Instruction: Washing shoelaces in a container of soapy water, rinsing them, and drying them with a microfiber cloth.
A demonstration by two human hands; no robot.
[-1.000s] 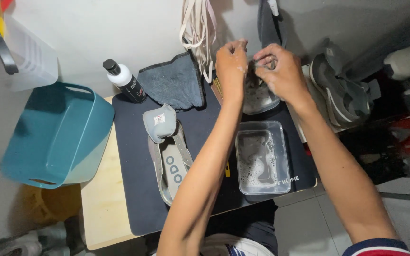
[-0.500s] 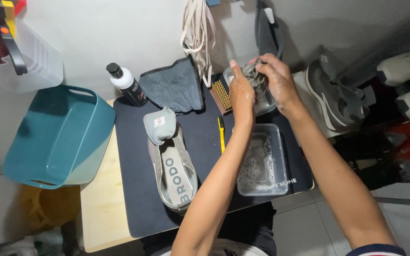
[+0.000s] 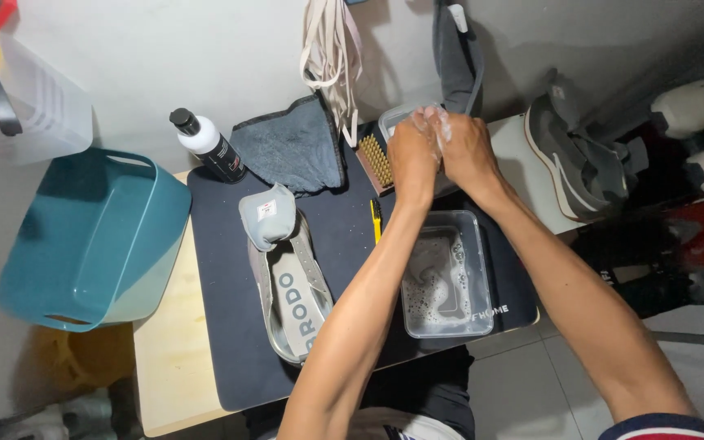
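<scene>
Grey and flat, the shoe (image 3: 288,287) lies on the dark mat (image 3: 230,326) in front of us, sole side to the mat, its opening up. Its tongue (image 3: 266,215) is folded back at the far end, showing a pale lining with a small label. The insole inside is light with dark lettering. Its long axis runs from near us to away from us, tilted a little, the tongue end toward the wall and the other end toward our body.

Our hands are not on it. We hold our left hand (image 3: 411,153) and right hand (image 3: 468,151) pressed together, foam on the fingers (image 3: 436,122), over a small clear tub (image 3: 393,119) at the far edge of the mat. We cannot tell whether they clasp anything between them.

Just left of the hands lies a brush (image 3: 374,162) with tan bristles, and a yellow stick (image 3: 376,220) lies on the mat nearer us. Under our forearms stands a clear tray (image 3: 446,275) of sudsy water, well right of the shoe.

Beyond the shoe we see a dark cloth (image 3: 297,147) and a bottle (image 3: 207,146) with a black cap lying tilted. A teal basket (image 3: 91,236) sits left of the table. A second grey shoe (image 3: 572,155) rests on its side at the right, and white laces (image 3: 329,49) hang on the wall.
</scene>
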